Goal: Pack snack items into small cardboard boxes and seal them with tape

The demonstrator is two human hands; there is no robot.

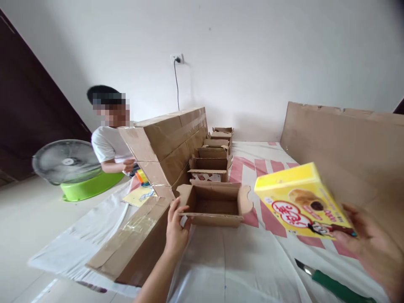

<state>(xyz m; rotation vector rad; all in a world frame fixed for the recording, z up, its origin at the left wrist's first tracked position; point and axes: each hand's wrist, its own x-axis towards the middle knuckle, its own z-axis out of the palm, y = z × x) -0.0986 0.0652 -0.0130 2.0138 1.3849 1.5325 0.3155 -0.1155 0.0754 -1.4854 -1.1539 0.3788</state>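
My left hand [178, 227] grips the near left corner of a small open-topped cardboard box [217, 220]. Its side flaps stick out, and I see nothing inside it. On the right, my right hand [368, 237] holds a yellow snack box [299, 202] tilted in the air, thumb on its printed front. This carton hangs just right of the cardboard box, above the cloth. Below it lies a utility knife [334, 284] with a green handle, its blade bare and pointing left.
Several similar open boxes [210, 164] stand in a row behind, against stacked taped cartons [176, 143]. A long carton [139, 240] lies at left, and a cardboard panel [344, 155] stands right. Beyond the cartons sits a person [109, 145] beside a green fan [91, 185].
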